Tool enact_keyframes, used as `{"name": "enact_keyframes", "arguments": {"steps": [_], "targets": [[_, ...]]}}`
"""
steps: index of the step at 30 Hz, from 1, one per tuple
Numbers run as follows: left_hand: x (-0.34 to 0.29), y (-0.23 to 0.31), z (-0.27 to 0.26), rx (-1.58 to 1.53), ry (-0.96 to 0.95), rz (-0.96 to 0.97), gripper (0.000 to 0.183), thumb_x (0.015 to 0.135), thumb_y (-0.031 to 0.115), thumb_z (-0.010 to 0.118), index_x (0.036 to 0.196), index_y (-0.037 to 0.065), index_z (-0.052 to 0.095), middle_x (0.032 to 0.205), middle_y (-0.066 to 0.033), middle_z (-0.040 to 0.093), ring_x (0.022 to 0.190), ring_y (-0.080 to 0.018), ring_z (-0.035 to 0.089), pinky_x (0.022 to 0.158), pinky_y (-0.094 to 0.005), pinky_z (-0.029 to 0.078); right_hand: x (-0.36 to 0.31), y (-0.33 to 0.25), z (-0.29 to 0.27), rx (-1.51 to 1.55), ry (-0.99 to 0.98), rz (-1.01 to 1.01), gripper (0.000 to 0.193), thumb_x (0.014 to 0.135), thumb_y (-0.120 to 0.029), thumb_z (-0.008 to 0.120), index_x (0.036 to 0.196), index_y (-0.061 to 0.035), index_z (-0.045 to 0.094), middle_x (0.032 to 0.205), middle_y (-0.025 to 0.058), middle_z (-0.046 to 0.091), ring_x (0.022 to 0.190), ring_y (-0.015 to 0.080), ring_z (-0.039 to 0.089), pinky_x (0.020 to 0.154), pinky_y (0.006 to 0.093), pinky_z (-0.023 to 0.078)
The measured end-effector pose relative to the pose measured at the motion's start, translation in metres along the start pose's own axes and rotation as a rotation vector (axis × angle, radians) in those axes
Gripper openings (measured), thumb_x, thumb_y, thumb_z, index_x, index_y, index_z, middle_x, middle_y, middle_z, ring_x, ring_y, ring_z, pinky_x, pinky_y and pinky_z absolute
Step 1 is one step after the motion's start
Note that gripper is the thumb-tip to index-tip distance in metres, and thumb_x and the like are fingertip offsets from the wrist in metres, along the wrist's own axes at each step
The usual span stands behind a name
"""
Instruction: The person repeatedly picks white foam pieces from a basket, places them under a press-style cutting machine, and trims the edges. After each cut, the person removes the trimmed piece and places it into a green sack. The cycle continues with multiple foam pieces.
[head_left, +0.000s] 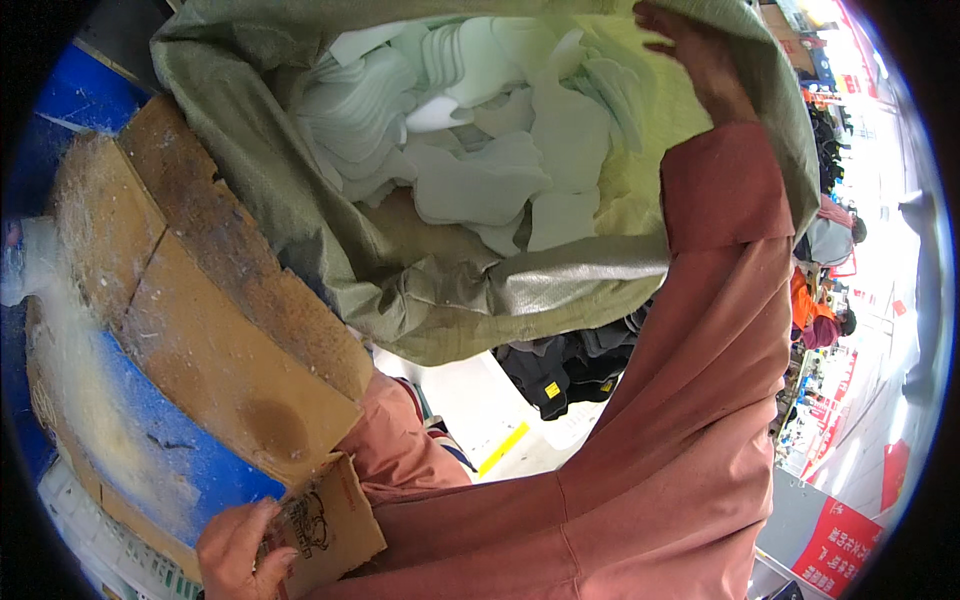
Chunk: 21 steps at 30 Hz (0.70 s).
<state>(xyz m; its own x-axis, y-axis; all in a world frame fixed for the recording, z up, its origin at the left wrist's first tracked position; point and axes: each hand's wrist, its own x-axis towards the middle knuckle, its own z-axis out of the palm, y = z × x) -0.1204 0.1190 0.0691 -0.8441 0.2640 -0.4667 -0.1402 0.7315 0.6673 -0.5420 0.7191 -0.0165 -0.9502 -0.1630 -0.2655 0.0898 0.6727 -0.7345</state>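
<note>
A large greenish woven sack (440,300) gapes open in front of me, filled with several pale white foam cutouts (470,180). My right hand (690,50) reaches up to the sack's far rim at the top right, its fingers against the cloth; whether they grip it I cannot tell. A pink sleeve covers that arm. My left hand (235,550) is low at the bottom left, closed on the flap of a brown cardboard box (200,330) that is dusted with white fibres.
A blue surface (70,100) lies behind the box at left. A white crate (110,550) sits below it. Dark clothing (570,365) hangs under the sack. People work at the far right among red signs (835,545).
</note>
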Motion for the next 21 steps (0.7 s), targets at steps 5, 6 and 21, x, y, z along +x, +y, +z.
{"name": "enact_keyframes", "arguments": {"steps": [5, 6, 21], "targets": [[0.016, 0.005, 0.002, -0.007, 0.002, -0.001, 0.055, 0.098, 0.048, 0.068, 0.116, -0.004, 0.070, 0.106, -0.0230, 0.074, 0.095, -0.0442, 0.071, 0.085, -0.0494, 0.055, 0.013, -0.013, 0.043, -0.085, -0.125, -0.077, 0.046, 0.105, -0.039, 0.062, 0.141, -0.0107, 0.062, 0.134, 0.0011, 0.066, 0.124, 0.0140, 0.060, 0.104, 0.0343, 0.047], [0.018, 0.005, 0.002, -0.004, 0.008, 0.010, 0.054, 0.098, 0.046, 0.068, 0.116, -0.004, 0.070, 0.106, -0.0229, 0.074, 0.095, -0.0441, 0.071, 0.085, -0.0495, 0.056, 0.021, -0.016, 0.064, -0.139, -0.141, -0.119, 0.047, 0.105, -0.040, 0.062, 0.142, -0.0111, 0.062, 0.135, 0.0007, 0.065, 0.125, 0.0137, 0.059, 0.104, 0.0343, 0.047], [0.039, 0.014, -0.005, -0.059, 0.022, 0.032, 0.038, 0.091, 0.001, 0.075, 0.128, -0.001, 0.071, 0.121, -0.0204, 0.072, 0.108, -0.0399, 0.068, 0.093, -0.0464, 0.054, 0.125, 0.003, 0.274, -0.639, 0.461, 0.127, 0.108, 0.076, -0.068, 0.081, 0.159, -0.0132, 0.038, 0.163, 0.0259, 0.029, 0.150, 0.0467, 0.029, 0.110, 0.0635, 0.042]]}}
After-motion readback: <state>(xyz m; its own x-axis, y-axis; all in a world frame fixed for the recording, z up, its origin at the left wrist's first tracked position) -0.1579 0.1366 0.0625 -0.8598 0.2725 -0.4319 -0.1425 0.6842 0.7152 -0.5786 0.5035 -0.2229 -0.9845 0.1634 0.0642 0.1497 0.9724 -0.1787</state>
